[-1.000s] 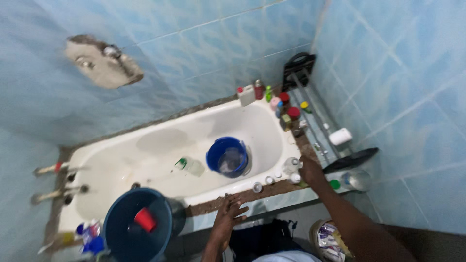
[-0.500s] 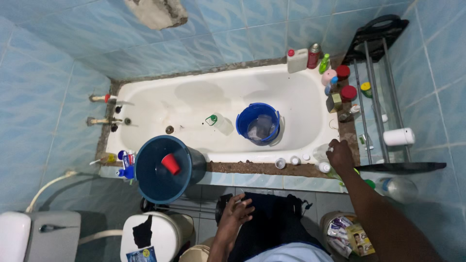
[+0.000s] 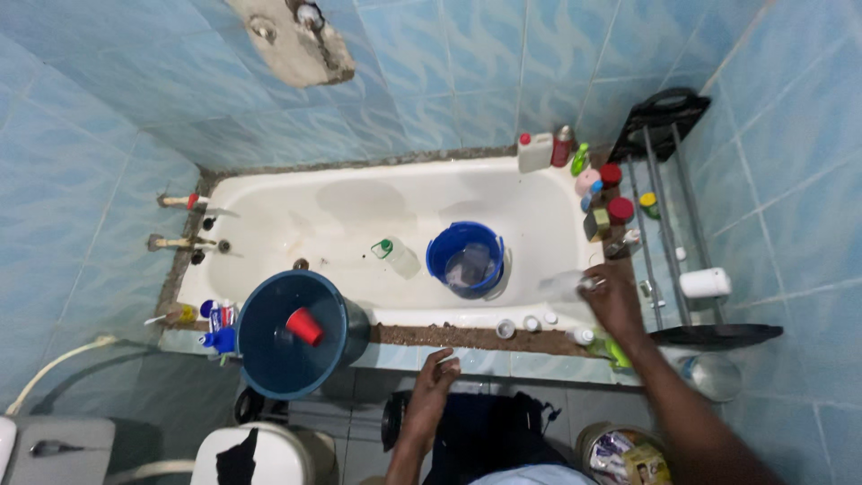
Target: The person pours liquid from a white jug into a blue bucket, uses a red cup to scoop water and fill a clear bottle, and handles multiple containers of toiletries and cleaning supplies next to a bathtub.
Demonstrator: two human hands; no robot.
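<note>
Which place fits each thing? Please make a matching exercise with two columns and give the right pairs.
Things:
1. small red plastic cup
2. clear plastic bottle with green cap
3. white paper roll
4. clear plastic bottle

Places:
A. on the metal rack
B. in the right hand
C. inside the large dark blue bucket
D. lying in the white bathtub

Pairs: 1-C, 2-D, 3-A, 4-B

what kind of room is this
A home bathroom, most likely: a white bathtub set against blue wall tiles, a toilet at the lower edge, and toiletry bottles along the tub's end.
</note>
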